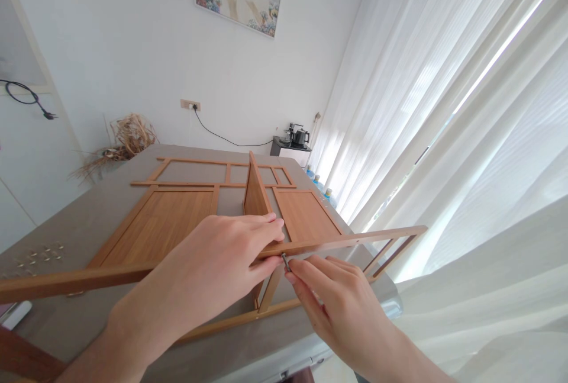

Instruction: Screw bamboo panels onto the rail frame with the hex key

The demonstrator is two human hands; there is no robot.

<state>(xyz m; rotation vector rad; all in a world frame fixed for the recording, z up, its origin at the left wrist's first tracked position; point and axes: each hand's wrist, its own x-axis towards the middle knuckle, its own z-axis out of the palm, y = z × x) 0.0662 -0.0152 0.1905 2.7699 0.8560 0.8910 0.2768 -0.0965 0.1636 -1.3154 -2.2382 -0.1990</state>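
My left hand (217,253) is closed around the joint of a wooden frame (319,245) and an upright wooden panel (256,190). Its thumb lies below the rail and its fingers rest on top. Between the fingertips of my right hand (341,288) is a small metal screw (285,261), tilted, with its upper end at the rail's near face beside my left thumb. Whether the screw has entered a hole cannot be made out. The frame stands on its side, its far-right end raised above the table.
On the grey table (110,193) lie a wide wooden panel (173,211), a narrower panel (306,211) and a flat slatted frame (195,183). Several loose screws (39,257) are at the left. White curtains (399,105) hang to the right; a black kettle (301,137) stands beyond the table.
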